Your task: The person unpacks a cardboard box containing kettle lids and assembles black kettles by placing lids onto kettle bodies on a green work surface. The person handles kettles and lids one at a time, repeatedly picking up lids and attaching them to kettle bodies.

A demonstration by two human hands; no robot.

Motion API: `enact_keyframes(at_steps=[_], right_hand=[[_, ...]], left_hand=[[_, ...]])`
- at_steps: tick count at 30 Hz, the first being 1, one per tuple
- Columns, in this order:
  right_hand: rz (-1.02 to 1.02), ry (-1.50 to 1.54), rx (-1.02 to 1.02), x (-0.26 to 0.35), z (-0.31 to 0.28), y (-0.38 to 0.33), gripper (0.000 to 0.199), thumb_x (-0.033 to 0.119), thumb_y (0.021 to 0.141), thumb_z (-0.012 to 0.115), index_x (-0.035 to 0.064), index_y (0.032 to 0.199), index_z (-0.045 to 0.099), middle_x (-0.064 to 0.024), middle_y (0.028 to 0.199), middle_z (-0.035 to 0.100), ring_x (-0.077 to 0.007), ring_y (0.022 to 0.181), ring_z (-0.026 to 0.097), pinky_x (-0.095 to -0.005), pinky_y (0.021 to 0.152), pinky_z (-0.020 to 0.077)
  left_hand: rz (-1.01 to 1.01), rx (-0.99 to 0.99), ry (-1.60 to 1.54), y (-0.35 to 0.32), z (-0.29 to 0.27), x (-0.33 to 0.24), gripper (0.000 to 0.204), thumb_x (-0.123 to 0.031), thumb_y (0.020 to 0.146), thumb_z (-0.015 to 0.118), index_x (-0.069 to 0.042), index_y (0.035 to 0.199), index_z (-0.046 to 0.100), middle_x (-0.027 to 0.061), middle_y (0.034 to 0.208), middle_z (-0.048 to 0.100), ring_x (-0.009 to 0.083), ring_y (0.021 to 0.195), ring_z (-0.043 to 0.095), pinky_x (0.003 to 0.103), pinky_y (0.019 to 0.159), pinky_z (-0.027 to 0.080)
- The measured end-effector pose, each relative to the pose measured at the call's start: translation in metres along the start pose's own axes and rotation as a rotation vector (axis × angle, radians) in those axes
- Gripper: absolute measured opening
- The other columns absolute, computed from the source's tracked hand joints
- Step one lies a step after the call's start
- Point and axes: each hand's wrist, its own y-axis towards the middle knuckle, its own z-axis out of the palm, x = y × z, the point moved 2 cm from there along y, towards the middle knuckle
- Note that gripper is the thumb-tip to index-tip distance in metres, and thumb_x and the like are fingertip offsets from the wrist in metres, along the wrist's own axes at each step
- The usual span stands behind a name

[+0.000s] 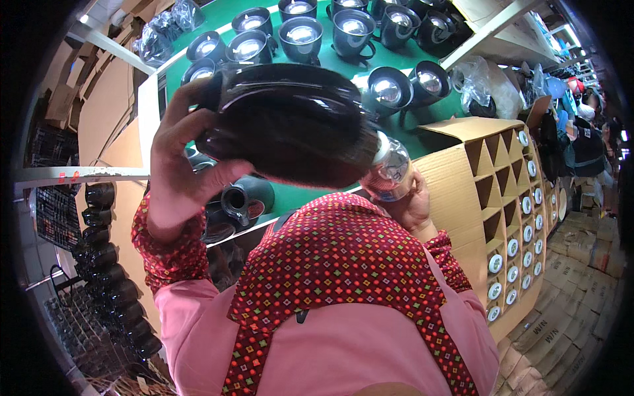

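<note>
My left hand (181, 152) grips the left end of a large, glossy black jug body (290, 125), held sideways above the worktable and blurred at its right end. In my right hand (415, 203) is a silvery, glass-like flask (389, 173) with a white collar. The collar meets the black body's right end; whether it is inside or only against it, I cannot tell. Below my left hand, another black jug (246, 199) stands on the green tabletop. Several black handled jugs (300, 36) with shiny silvery interiors stand beyond my hands.
An open cardboard box (444, 198) with dividers is at the right; several compartments hold round white-ended items (512, 247). White metal rails (79, 173) run along the left and the far right. Black parts (105, 257) are stacked at the left. Flat cartons (555, 303) lie at the lower right.
</note>
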Motion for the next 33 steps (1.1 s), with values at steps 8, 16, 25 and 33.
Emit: enact_keyframes(at_steps=[8, 16, 25, 33], right_hand=[[-0.299, -0.457, 0.047, -0.019, -0.016, 0.008, 0.057, 0.040, 0.112, 0.046, 0.0017, 0.155, 0.046, -0.0182, 0.149, 0.058, -0.0339, 0.135, 0.058, -0.0500, 0.117, 0.0471], [-0.180, -0.119, 0.115, -0.007, -0.008, -0.018, 0.060, 0.036, 0.108, 0.058, 0.0026, 0.156, 0.045, -0.0192, 0.154, 0.054, -0.0318, 0.135, 0.060, -0.0494, 0.116, 0.0498], [-0.262, -0.178, 0.164, 0.015, 0.006, -0.002, 0.062, 0.035, 0.106, 0.062, 0.0020, 0.155, 0.044, -0.0205, 0.152, 0.054, -0.0353, 0.134, 0.060, -0.0506, 0.115, 0.0501], [-0.428, -0.362, 0.106, 0.043, 0.034, 0.009, 0.064, 0.034, 0.105, 0.065, 0.0014, 0.155, 0.043, -0.0218, 0.150, 0.054, -0.0385, 0.133, 0.059, -0.0516, 0.115, 0.0505]], left_hand=[[0.241, 0.057, -0.149, 0.027, 0.091, -0.043, 0.049, -0.025, 0.065, 0.100, -0.002, 0.096, 0.069, 0.0283, 0.139, 0.053, 0.0432, 0.119, 0.062, 0.046, 0.096, 0.055], [0.127, -0.075, -0.165, 0.011, 0.123, -0.046, 0.083, -0.023, 0.063, 0.099, -0.003, 0.131, 0.056, 0.0228, 0.132, 0.057, 0.0422, 0.117, 0.062, 0.046, 0.097, 0.053], [0.055, -0.109, -0.156, 0.007, 0.119, -0.045, 0.095, -0.024, 0.066, 0.098, 0.001, 0.143, 0.048, 0.0241, 0.134, 0.057, 0.0436, 0.121, 0.061, 0.047, 0.101, 0.053], [0.053, -0.124, -0.161, 0.002, 0.100, -0.024, 0.105, -0.026, 0.069, 0.098, 0.004, 0.154, 0.043, 0.0258, 0.141, 0.055, 0.0422, 0.129, 0.059, 0.046, 0.108, 0.050]])
